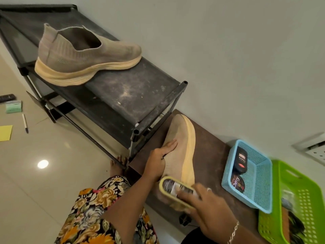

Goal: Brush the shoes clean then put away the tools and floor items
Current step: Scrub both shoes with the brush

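Head view: black shoe rack (140, 92) carries one tan shoe (84, 55), toe pointing right. Second shoe (179, 147) lies over the brown bench (211, 155) on its side, long axis away from person, toe far, sole right. Left hand (158, 159) wraps fingers over its upper mid-length. Right hand (211, 206) grips the yellow brush (175, 189) at the heel end, blurred.

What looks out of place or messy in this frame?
Loose items lie scattered on the floor left of the shoe rack: a remote, a green pad, a marker and a yellow sheet. The rack's top shelf is smeared with pale dust beside the shoe.
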Motion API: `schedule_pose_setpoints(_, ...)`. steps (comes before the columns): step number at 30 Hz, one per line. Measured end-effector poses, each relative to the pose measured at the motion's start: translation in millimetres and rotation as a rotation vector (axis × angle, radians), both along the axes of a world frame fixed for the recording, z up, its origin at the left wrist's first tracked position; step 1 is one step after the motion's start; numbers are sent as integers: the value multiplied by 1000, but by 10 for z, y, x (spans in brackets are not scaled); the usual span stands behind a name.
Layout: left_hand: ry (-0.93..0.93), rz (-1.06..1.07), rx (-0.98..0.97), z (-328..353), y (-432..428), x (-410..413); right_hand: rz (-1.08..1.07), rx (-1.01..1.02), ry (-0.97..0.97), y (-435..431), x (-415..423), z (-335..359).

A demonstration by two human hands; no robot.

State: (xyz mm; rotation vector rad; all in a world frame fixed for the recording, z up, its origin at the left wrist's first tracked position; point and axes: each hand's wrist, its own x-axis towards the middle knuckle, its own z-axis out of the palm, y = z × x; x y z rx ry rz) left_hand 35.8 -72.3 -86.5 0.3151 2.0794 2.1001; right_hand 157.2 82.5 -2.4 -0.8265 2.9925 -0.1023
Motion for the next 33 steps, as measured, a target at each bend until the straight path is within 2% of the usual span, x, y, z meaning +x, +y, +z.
schedule_pose_setpoints(2,18,-13,-18,-11,16,-3,91,90,50,55,-65,14)
schedule_pose_setpoints(3,21,-16,-16,-10,19,0,70,126,89,111,-227,21)
schedule_pose_setpoints(6,13,-3,-18,25,18,10,-239,32,144,299,-969,139)
schedule_pose_setpoints(8,20,4,-12,42,19,29,-353,-5,129,345,-1231,118)
schedule_pose_setpoints(10,2,36,-8,42,12,28,-296,-42,203,196,-1120,54)
schedule_pose_setpoints(13,-44,34,5,37,-7,6,-140,-59,22,18,-453,13)
schedule_pose_setpoints(15,-31,-7,17,58,-3,8,58,29,25,45,-123,-7)
schedule_pose_setpoints(17,-12,-28,2,77,5,19,222,134,92,133,-192,30)
schedule_pose_setpoints(19,-23,-31,-2,78,-7,12,171,162,178,237,-545,78)
schedule_pose_setpoints(22,-9,-7,-41,85,-23,15,-170,64,206,358,-1172,205)
schedule_pose_setpoints(24,-5,1,-31,65,-35,22,-251,9,204,326,-1263,168)
schedule_pose_setpoints(26,-23,29,-49,37,-42,13,-188,-15,184,190,-1034,93)
schedule_pose_setpoints(29,-53,-6,-30,24,-56,-10,-55,-40,16,-6,-351,54)
schedule_pose_setpoints(31,-39,-22,-40,45,-47,-14,103,49,33,4,-98,30)
schedule_pose_setpoints(33,-36,-34,-29,55,-36,-8,209,115,103,95,-217,54)
